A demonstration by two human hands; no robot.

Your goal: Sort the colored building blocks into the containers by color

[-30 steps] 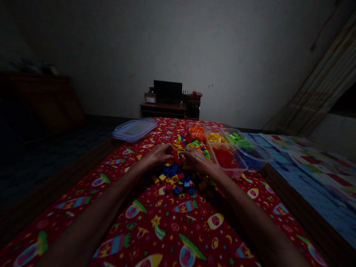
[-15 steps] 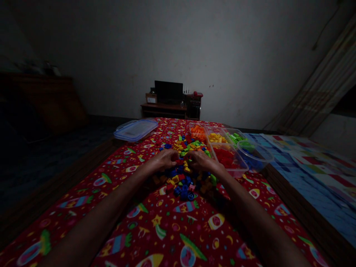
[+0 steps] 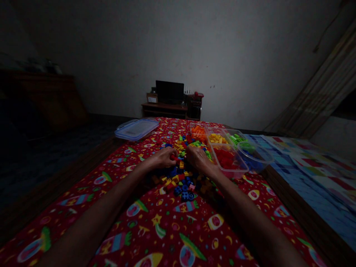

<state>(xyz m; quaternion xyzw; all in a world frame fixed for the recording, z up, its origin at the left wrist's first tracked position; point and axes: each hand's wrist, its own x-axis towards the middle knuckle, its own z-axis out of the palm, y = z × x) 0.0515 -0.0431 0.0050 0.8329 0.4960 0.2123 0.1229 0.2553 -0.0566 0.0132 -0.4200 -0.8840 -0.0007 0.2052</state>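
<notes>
A loose pile of small plastic bricks (image 3: 182, 174) in blue, yellow, red, green and orange lies on a red patterned cloth (image 3: 172, 226). My left hand (image 3: 162, 157) rests at the pile's far left side, fingers curled and pinching a red brick (image 3: 174, 158). My right hand (image 3: 198, 157) sits just to the right of it, fingers curled down into the bricks; what it holds is hidden. Both forearms stretch forward from the bottom of the view.
A clear divided tray (image 3: 232, 165) to the right holds sorted orange, yellow, green, red and blue bricks. Its clear lid (image 3: 137, 129) lies at the far left of the cloth. A chequered blue mat (image 3: 306, 174) lies to the right. A low desk with a dark screen (image 3: 169, 92) stands against the wall.
Both hands have shifted slightly within the pile, and the left fingers now pinch a red brick. The view has tilted a little.
</notes>
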